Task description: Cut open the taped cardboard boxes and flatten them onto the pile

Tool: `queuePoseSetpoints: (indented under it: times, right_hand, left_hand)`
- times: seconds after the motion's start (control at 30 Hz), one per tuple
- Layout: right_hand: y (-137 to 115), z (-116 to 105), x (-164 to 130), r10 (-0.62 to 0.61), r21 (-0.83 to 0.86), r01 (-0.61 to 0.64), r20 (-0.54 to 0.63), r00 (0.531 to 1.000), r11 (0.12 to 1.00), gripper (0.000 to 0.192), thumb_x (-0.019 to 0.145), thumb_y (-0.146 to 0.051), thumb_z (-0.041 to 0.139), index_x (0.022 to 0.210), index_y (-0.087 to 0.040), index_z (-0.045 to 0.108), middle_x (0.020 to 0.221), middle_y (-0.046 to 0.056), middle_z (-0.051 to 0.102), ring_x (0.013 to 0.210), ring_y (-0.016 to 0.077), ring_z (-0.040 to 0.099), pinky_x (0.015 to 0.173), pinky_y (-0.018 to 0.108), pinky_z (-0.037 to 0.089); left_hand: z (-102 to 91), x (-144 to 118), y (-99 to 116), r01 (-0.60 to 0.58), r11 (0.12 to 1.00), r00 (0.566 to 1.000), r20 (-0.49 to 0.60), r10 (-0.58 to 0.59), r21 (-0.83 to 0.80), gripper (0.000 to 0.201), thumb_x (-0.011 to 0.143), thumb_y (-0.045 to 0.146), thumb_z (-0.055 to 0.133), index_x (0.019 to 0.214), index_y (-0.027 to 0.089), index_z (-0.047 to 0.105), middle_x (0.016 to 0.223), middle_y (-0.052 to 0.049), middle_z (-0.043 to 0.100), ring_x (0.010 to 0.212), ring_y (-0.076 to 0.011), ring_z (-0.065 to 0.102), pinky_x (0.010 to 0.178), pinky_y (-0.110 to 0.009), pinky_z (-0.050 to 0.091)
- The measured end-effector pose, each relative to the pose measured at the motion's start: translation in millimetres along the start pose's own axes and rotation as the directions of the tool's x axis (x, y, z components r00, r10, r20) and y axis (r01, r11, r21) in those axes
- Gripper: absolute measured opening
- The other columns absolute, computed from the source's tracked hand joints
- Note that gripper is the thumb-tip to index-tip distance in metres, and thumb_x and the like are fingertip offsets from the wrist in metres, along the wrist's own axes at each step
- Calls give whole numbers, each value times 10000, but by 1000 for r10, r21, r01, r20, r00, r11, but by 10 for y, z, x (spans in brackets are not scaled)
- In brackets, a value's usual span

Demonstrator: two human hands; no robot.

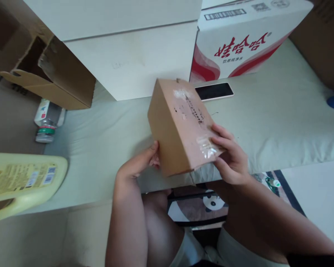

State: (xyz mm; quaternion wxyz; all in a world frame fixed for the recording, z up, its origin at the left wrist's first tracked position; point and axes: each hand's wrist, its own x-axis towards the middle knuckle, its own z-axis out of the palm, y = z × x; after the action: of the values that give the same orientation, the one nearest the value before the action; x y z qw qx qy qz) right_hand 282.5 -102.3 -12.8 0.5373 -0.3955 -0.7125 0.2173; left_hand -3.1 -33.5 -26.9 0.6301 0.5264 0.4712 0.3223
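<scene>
Seated on the near side of a brown carton (180,129), a person is holding it tilted in both hands, above the bench's front edge. The right hand (231,159) is closing around its near right corner, fingers lying over the taped top and thumb at the edge; the left hand (146,159) is half-curling against its left side, thumb and fingers bracing it, apparently to steady the slant. Whether the carton is also resting on the cloth is impossible to tell. Below it, a panda-printed item (211,202) is showing. Pale green cloth (100,148), lightly creased, is covering the bench beneath. Left of the carton, a yellow jug (30,181) and a plastic bottle (46,124) are lying; beyond it to the right, a phone (215,91) is lying dark-screened. Behind the carton, white boxes (133,59) and a red-and-white water case (239,48) are standing, lining the room's far side.
</scene>
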Motion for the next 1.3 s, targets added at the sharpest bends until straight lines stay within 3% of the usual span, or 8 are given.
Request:
queuePoseSetpoints:
  times: [0.07, 0.17, 0.3, 0.47, 0.7, 0.9, 1.0, 1.3]
  right_hand:
    - [26, -15, -2, 27, -16, -27, -14, 1000, 999, 427, 953, -292, 590, 1373, -337, 653, 1574, 76, 564, 1395, 330, 602, 1127, 569, 538]
    - [26, 11, 15, -8, 1, 8, 114, 993, 1000, 324, 953, -295, 598, 1249, -300, 728, 1567, 79, 572, 1379, 313, 617, 1105, 514, 566]
    - [-55, 64, 35, -92, 89, 67, 309, 947, 994, 331, 960, -312, 605, 1271, -298, 714, 1610, 65, 529, 1446, 279, 560, 1117, 440, 558]
    - [-28, -46, 0, 227, -243, -187, 146, 963, 952, 381, 996, -399, 520, 1301, -221, 662, 1228, 143, 729, 1006, 265, 742, 854, 434, 625]
    - [206, -123, -10, 763, -795, -421, 80, 642, 438, 642, 937, -407, 541, 1539, -192, 482, 1112, 156, 754, 859, 339, 724, 746, 461, 551]
    - [31, -321, -89, 563, 31, -565, 58, 825, 825, 221, 915, -274, 527, 1077, -288, 676, 668, -23, 627, 528, 161, 585, 530, 302, 471]
    - [-218, -417, -118, 399, 500, -367, 45, 916, 785, 185, 931, -318, 581, 1077, -369, 682, 652, -39, 654, 525, 159, 614, 475, 281, 471]
    - [-756, -204, -191, 212, 455, -214, 57, 976, 864, 127, 1034, -317, 535, 1143, -309, 599, 666, -29, 705, 444, 139, 563, 434, 274, 466]
  left_hand:
    - [-62, 40, 1, 137, 981, 974, 162, -159, 139, 611, 836, 778, 627, 703, 197, 762, 656, -111, 739, 509, -206, 678, 455, -287, 512]
    - [-135, 150, 10, -11, 979, 972, -227, 58, 206, 560, 717, 709, 806, 958, 204, 782, 887, -99, 774, 714, -199, 720, 635, -294, 573]
    - [-118, 207, 76, -473, 852, 688, -511, 515, 223, 741, 745, 765, 741, 1321, 306, 659, 1455, -95, 621, 1325, -278, 603, 1080, -410, 508]
    - [-1, 148, 162, -475, 866, 770, -403, 494, 154, 490, 782, 592, 789, 1166, 301, 699, 1224, -48, 692, 1071, -253, 665, 894, -369, 561]
    - [98, 216, 185, -501, 862, 741, -475, 474, 80, 326, 759, 391, 757, 1053, 270, 683, 984, -29, 660, 783, -182, 586, 638, -290, 475]
    - [162, 250, 155, -524, 845, 715, -483, 506, 110, 371, 786, 483, 761, 1056, 251, 657, 975, -32, 623, 835, -197, 587, 745, -324, 477]
    - [205, 243, 123, -531, 841, 714, -477, 512, 108, 440, 804, 571, 760, 1093, 258, 650, 991, -32, 617, 833, -198, 587, 752, -330, 473]
    - [293, 291, 97, -565, 809, 669, -483, 565, 164, 531, 818, 684, 735, 1116, 254, 642, 1037, -34, 635, 867, -196, 617, 792, -341, 517]
